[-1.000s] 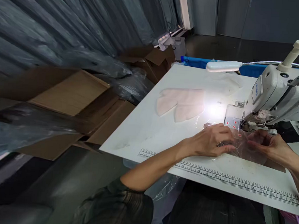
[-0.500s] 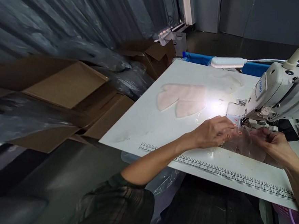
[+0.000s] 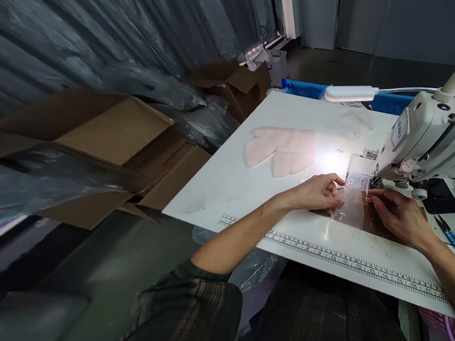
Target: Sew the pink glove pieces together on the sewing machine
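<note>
Left hand [image 3: 325,193]: fingers loosely curled at the clear film's left edge; cannot tell whether they grip it.
Right hand [image 3: 401,213]: thumb and forefinger close together near the film's right edge; firm pinch or light touch, cannot tell.
Clear film [image 3: 352,209]: on the bench [image 3: 210,195], between both hands, just before the sewing machine [image 3: 421,132].
Handling: probably light, limp, slippery, easily creased; best held flat by its side edges, fingertips clear of the needle.
Pink piece [image 3: 285,149]: flat, beyond left hand.
</note>
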{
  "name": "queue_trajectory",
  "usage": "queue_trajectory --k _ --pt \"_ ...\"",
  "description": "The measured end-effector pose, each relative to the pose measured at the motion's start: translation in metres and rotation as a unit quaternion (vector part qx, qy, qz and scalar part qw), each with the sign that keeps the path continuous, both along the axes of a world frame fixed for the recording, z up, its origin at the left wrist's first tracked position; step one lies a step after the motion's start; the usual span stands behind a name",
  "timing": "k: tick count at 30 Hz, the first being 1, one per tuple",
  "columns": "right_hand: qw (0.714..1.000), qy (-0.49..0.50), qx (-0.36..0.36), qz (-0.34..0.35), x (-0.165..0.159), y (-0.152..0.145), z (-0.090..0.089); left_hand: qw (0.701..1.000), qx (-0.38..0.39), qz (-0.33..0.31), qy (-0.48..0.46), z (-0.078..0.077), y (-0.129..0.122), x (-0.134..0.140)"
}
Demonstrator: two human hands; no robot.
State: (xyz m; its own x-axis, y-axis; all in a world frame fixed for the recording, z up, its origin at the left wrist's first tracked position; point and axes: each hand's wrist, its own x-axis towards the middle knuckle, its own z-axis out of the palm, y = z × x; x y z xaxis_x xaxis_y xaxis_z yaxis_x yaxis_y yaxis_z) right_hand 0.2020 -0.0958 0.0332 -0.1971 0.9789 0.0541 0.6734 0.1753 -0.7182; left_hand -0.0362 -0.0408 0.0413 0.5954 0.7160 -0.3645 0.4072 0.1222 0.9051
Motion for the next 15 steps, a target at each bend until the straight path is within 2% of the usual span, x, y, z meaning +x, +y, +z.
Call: queue_trajectory --k 3,6,11,15 --pt "0.978 -0.115 0.142 0.098 0.01 -0.002 -0.013 0.999 0.026 0.035 0.01 -0.002 -0.003 0.007" --pt "0.944 -0.212 0.221 0.123 0.016 -0.001 -0.024 0.994 0.075 0.073 0.025 -0.004 -0.003 0.011" --pt "0.931 -0.249 0.235 0.127 0.023 0.004 -0.031 0.989 0.111 0.096 0.019 -0.011 0.001 0.01" --pt "0.944 -0.209 0.227 0.118 0.026 0.005 -0.033 0.99 0.099 0.1 0.027 -0.014 0.005 0.01"
